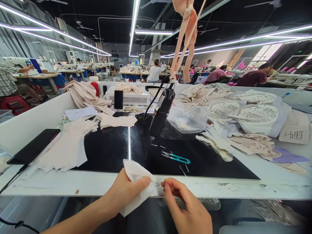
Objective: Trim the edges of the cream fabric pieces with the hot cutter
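My left hand (126,190) is closed on a white fabric piece (140,174), thumb on top, just over the front edge of the table. Close to the right of that cloth is my right hand (184,203), its thumb and fingertips pinched together. Whether a thread or anything else is between those fingertips is too small to make out. Beyond my hands, teal-handled thread snips (179,159) lie on a black mat (109,152) among short white thread scraps. A black corded hand tool (161,113) hangs above the mat from knotted pink fabric strips (186,39).
Pale fabric pieces (65,146) and a phone (34,146) lie at left. A second phone (118,99) leans against a white box (131,97). A clear plastic bag (187,118) and lace-patterned pieces (253,113) fill the right. Several people work at sewing tables behind.
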A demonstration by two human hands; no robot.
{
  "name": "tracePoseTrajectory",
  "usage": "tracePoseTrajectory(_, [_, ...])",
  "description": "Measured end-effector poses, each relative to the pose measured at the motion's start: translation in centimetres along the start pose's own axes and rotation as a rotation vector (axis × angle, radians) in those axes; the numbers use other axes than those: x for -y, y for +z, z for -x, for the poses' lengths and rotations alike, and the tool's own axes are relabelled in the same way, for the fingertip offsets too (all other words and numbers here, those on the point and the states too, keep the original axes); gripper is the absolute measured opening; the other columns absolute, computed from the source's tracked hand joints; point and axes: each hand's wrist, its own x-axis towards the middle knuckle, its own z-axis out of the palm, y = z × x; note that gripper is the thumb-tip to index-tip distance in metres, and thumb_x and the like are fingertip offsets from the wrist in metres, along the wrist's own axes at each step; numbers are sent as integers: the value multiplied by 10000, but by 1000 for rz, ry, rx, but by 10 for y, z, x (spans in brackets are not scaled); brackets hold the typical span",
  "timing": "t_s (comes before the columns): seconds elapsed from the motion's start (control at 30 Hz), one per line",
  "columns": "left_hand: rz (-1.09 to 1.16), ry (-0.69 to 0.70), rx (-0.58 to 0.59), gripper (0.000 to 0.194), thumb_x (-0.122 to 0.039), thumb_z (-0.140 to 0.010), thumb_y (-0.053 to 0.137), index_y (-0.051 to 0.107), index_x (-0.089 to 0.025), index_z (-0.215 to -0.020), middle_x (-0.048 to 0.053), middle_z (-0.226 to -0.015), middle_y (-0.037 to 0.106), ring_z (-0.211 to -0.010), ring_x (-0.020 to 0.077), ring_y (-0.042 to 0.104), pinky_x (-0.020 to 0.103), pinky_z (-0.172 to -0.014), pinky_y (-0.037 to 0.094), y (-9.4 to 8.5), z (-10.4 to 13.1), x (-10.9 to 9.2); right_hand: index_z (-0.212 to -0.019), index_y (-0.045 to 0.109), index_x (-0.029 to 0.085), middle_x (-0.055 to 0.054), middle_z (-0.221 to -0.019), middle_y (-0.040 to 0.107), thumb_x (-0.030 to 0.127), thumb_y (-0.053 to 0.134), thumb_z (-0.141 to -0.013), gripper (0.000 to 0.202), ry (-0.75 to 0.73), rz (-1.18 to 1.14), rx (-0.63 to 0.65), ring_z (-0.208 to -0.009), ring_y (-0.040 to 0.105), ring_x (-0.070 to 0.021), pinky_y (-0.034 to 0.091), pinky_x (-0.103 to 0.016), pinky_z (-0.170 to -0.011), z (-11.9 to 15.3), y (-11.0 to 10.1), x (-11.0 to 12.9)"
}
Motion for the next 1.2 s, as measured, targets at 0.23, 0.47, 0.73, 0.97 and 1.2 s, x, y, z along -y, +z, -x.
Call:
tracePoseTrajectory(0.23, [17,29,16,312,-424,-736,856,781,-155,-874,82,-915,780,-925,277,705,313,-759,531,2,0,1,-1221,702,235,-12,-945,827,258,571,-1121,166,-366,-17,96,-757,808,-167,644,-244,-791,2,1,2])
tracePoseTrajectory(0.47, [-46,35,-8,248,-384,-734,786,744,-157,-825,66,-861,757,-873,252,678,300,-732,521,5,3,1,-1155,695,212,-25,-880,814,225,533,-1129,165,-435,18,102,-720,799,-174,634,-253,-732,-2,1,-3])
tracePoseTrajectory(0.73, [-62,27,-18,278,-416,-715,753,757,-155,-809,76,-855,769,-844,251,663,301,-698,506,2,1,0,-989,740,283,25,-795,815,569,499,-1125,397,-63,14,17,-591,765,-171,634,-242,-651,0,-1,-5])
tracePoseTrajectory(0.97, [-56,24,3,303,-424,-728,742,772,-153,-862,88,-916,792,-913,276,695,318,-751,531,3,0,3,-1058,733,290,21,-837,797,450,516,-1144,283,-148,-90,93,-651,758,-157,625,-237,-706,4,-4,6])
tracePoseTrajectory(1.2, [-56,33,8,268,-393,-743,751,752,-152,-860,75,-905,777,-900,252,687,309,-770,519,5,2,4,-1111,692,258,6,-860,785,329,490,-1163,220,-275,-57,89,-703,763,-172,613,-269,-752,8,3,5])
